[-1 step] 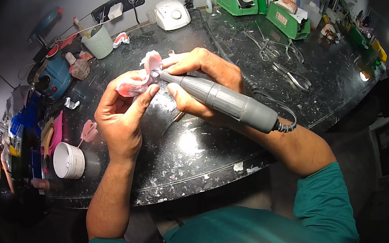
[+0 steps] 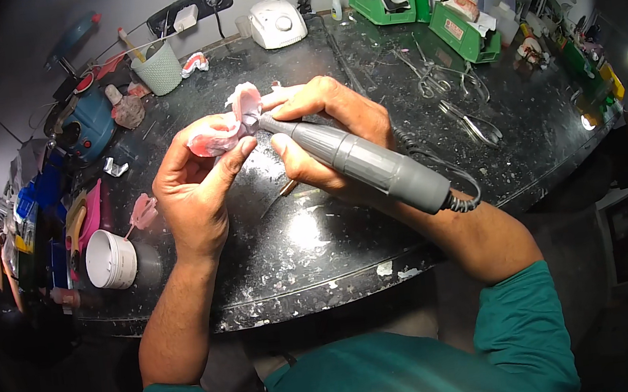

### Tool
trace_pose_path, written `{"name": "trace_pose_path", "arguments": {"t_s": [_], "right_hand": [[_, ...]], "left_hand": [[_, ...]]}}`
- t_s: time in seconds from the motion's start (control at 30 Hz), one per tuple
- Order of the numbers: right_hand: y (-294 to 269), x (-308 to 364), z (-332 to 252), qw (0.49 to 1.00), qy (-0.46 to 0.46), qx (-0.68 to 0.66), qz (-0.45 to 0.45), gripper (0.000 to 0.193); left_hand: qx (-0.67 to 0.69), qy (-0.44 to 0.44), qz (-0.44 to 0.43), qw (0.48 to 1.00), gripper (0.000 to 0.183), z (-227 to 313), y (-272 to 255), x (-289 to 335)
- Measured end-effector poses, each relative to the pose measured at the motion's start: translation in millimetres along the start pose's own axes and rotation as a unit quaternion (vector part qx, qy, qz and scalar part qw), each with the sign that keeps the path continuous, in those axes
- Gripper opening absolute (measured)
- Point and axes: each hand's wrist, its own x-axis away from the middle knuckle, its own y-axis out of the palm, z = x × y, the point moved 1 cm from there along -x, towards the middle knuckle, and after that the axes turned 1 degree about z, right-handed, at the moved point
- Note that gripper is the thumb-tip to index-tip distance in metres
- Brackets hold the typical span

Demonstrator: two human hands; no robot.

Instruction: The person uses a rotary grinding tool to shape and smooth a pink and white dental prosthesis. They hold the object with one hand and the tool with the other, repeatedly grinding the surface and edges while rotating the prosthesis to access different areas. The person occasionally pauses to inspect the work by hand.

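Observation:
Pinched in the fingers of my left hand (image 2: 193, 174) is a pink, horseshoe-shaped denture base (image 2: 216, 135), dusted with pale powder. One of its arms stands up toward the back. My right hand (image 2: 332, 117) grips a grey rotary handpiece (image 2: 352, 154) much like a pen, its cable curling away from the rear end over my forearm. The nose of the handpiece reaches the denture base between my two thumbs. Its bit is too small and too closely surrounded to make out. Both hands are above the black workbench (image 2: 263, 293).
A white control box (image 2: 277, 24) stands at the back, beside a white textured cup (image 2: 159, 71) of tools. Green bins (image 2: 457, 32) hold dental models at the back right, with metal pliers (image 2: 472, 124) nearer. A white tub (image 2: 112, 259) and pink piece (image 2: 144, 211) are at left.

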Motion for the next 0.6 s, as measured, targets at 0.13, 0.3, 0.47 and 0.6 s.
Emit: {"name": "trace_pose_path", "arguments": {"t_s": [0.13,0.3,0.47,0.6], "right_hand": [[2.3,0.3,0.3,1.000,-0.017,-0.009,0.014,0.024],[0.4,1.0,-0.4,1.000,-0.009,0.028,-0.001,0.026],[0.5,0.0,-1.0,1.000,-0.005,0.016,0.003,0.026],[0.3,-0.5,-1.3,1.000,-0.008,0.020,0.000,0.026]], "left_hand": [[0.009,0.001,0.011,1.000,0.030,-0.4,1.9,-0.8],[0.016,-0.010,0.016,1.000,0.030,-1.8,2.2,-0.6],[0.009,-0.002,0.016,1.000,0.030,-2.9,1.3,-0.1],[0.008,-0.005,0.005,1.000,0.034,-3.5,-0.2,-0.2]]}}
